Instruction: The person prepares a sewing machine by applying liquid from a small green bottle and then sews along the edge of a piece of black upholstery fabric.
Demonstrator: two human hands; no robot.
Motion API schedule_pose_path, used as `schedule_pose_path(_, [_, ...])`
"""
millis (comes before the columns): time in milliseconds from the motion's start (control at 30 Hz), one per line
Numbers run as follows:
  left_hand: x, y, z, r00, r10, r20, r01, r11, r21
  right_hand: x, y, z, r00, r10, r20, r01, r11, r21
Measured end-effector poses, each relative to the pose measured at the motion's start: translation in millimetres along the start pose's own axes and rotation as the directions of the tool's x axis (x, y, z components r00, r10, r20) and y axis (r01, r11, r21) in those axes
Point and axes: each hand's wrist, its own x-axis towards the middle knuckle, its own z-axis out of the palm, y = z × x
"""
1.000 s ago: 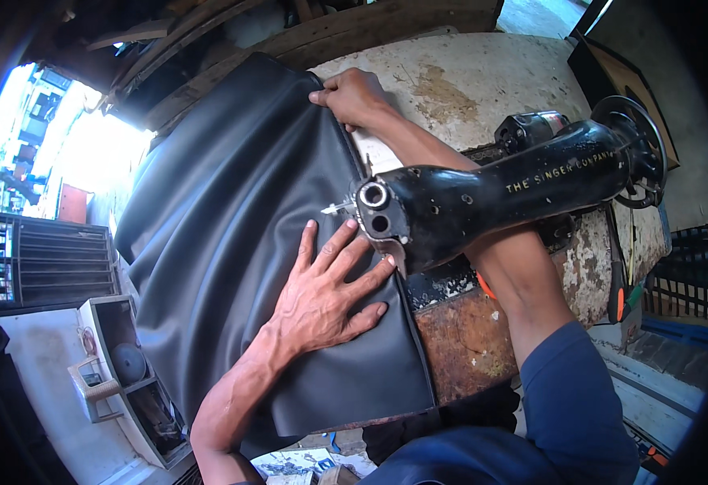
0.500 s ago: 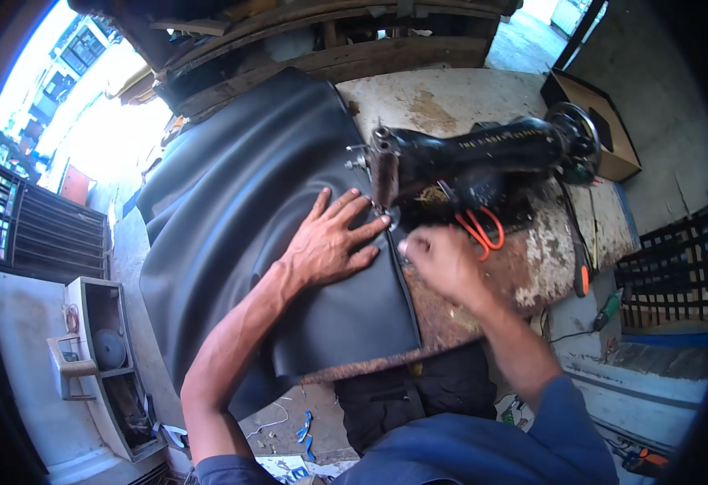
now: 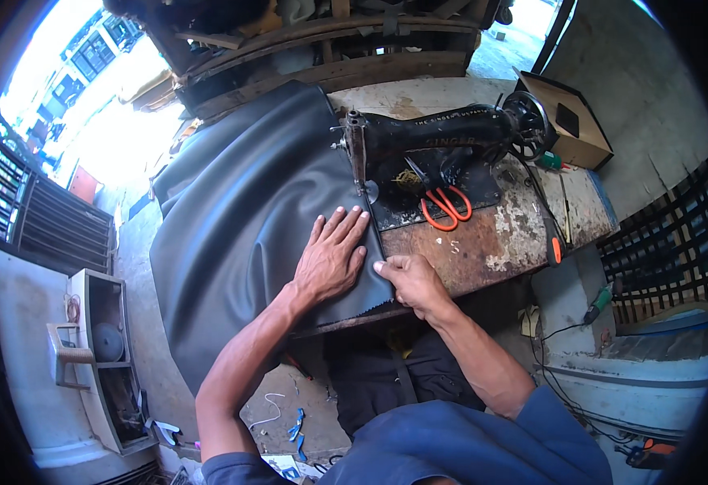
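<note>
A large sheet of black leatherette [image 3: 225,242] spreads in soft folds over the left of the table. Its right edge runs under the presser foot of an old black sewing machine [image 3: 451,137]. My left hand [image 3: 330,257] lies flat on the sheet, fingers stretched toward the machine. Close by, my right hand [image 3: 416,284] pinches the sheet's right edge between thumb and fingers, near a jagged front corner. Scissors with orange handles [image 3: 461,212] rest against the machine's base, right of the needle.
The worn wooden table [image 3: 483,246] carries an orange-tipped tool [image 3: 555,250] at its right. An open cardboard box [image 3: 580,121] stands behind the handwheel. A green power tool [image 3: 600,303] with a cord is beyond the right edge. Wooden framing [image 3: 330,69] borders the back.
My right hand has come back from beside the needle and now grips the sheet's edge. The left hand has drawn back from the needle. The sheet's front edge is nearer the machine.
</note>
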Motion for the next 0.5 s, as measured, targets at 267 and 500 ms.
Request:
schedule_pose_path(267, [5, -11, -7, 0.99, 0.11, 0.091, -0.119, 0.987, 0.105, 3, 17, -1, 0.992, -0.12, 0.04, 0.126, 0.954, -0.272])
schedule_pose_path(500, [-1, -14, -14, 0.97, 0.183, 0.158, -0.194, 0.979, 0.06, -6, 6, -23, 0.956, -0.086, 0.282, 0.245, 0.764, -0.597])
